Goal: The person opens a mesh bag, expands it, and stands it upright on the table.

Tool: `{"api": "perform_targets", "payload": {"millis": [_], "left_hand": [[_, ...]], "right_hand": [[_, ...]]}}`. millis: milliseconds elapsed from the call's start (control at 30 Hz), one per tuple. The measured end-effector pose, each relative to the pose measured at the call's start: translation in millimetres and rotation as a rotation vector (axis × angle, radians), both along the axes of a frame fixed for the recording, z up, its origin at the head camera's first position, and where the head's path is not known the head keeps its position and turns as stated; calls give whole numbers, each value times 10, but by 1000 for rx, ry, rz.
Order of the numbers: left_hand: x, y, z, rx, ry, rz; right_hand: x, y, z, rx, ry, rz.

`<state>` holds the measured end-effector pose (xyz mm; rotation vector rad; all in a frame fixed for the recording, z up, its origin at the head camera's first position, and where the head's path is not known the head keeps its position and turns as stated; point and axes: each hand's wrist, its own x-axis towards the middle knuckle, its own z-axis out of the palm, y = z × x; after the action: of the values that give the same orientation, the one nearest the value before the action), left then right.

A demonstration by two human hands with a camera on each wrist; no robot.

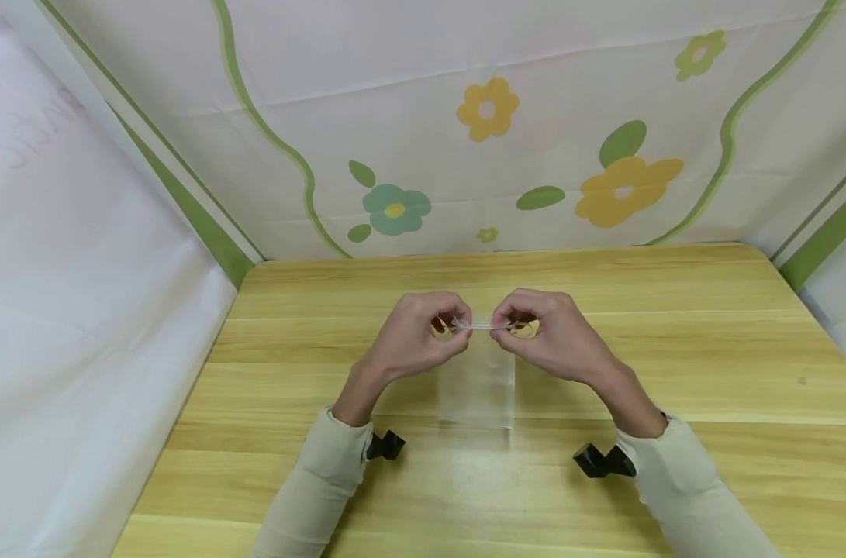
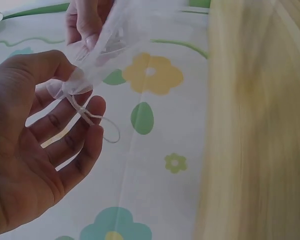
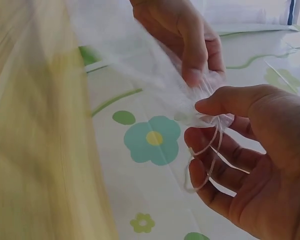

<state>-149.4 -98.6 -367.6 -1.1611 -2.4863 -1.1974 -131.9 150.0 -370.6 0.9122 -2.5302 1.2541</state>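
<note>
I saw my left hand and right hand each pinching the sheer pouch by its top edge, hanging mid-worktop, with bare wood open all around.

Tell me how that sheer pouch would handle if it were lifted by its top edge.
The pouch looks floppy: held at its top by the left hand and right hand, it hangs limp and bunches where pinched. It is probably very light, being see-through mesh. The drawstring dangles loose, so it may snag.
</note>
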Motion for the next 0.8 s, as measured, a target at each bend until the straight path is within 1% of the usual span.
{"api": "perform_targets", "payload": {"millis": [133, 233, 467, 533, 633, 800], "left_hand": [[-17, -35, 4, -17, 24, -3], [-25, -50, 2, -8, 22, -4], [-22, -25, -15, 63, -33, -18], [-15, -15, -15, 68, -40, -12], [-9, -2, -13, 44, -21, 0], [-4, 15, -9, -32, 31, 24]], "right_hand": [[-7, 27, 13, 13, 17, -12], [-11, 38, 18, 19, 28, -20], [-20, 40, 1, 27, 62, 2], [-24, 36, -4, 33, 65, 12], [-29, 27, -7, 41, 72, 14], [-31, 27, 1, 48, 107, -25]]}}
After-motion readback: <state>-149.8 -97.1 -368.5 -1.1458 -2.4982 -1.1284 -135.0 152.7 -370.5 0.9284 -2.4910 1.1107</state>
